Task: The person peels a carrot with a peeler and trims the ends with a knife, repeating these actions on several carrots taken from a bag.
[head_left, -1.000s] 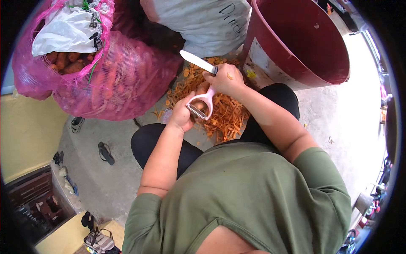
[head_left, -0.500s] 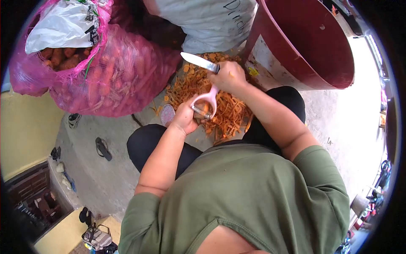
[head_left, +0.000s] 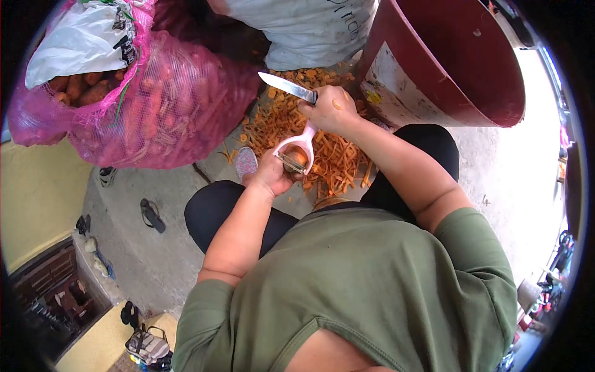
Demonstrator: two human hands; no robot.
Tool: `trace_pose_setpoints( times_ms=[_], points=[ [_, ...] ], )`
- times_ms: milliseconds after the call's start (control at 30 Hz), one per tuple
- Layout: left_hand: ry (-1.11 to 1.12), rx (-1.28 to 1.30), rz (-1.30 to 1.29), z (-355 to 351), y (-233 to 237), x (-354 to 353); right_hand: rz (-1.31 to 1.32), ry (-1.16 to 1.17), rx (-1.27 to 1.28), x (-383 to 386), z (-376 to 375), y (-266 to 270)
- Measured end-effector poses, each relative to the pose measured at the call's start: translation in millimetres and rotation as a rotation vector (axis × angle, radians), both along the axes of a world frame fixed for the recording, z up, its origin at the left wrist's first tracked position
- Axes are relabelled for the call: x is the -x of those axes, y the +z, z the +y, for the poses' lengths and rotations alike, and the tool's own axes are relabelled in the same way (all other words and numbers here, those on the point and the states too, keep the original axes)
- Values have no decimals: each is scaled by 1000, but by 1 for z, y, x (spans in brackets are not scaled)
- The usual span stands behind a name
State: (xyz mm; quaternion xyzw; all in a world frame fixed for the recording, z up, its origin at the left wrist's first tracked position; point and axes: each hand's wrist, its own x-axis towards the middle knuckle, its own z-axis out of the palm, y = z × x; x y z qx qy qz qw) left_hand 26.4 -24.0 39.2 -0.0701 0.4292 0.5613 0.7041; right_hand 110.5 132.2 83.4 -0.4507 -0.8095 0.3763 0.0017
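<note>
1. Pink mesh sack (head_left: 167,108): left of the left grip (head_left: 273,175).
2. Red bin (head_left: 406,62): right of the right grip (head_left: 333,110).
3. Orange peelings (head_left: 338,162): beneath both.
4. Knife (head_left: 287,85), pink peeler (head_left: 309,132): clamped in right grip.
5. Carrot (head_left: 300,157): clamped in left grip.

Pink Y-shaped peeler (head_left: 309,131) and silver-bladed knife (head_left: 287,84), both in right hand (head_left: 332,110), knife tip pointing left, orange carrot (head_left: 300,155) in left hand (head_left: 274,175), partly hidden under peeler head
</note>
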Motion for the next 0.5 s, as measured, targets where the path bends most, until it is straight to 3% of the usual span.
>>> trace_pose_setpoints(
  times_ms=[100, 167, 233, 333, 433, 500],
  points=[
    [-49, 18, 26, 2, 1, -2, 18, 23, -109, -1, -2, -4],
    [-134, -40, -103, 0, 11, 0, -120, -44, -141, -1, 25, -26],
    [-172, -39, -148, 1, 15, 2, -120, -238, -29, -14, 65, -27],
    [-135, 10, -97, -3, 5, 5, -87, -258, -3, -16, 69, -19],
    [-14, -4, -73, -3, -2, 2, -144, -95, -5, -5, 15, -9],
    [-55, -22, -38, -2, 3, -1, -11, 72, -36, -4, -11, -1]
  ],
)
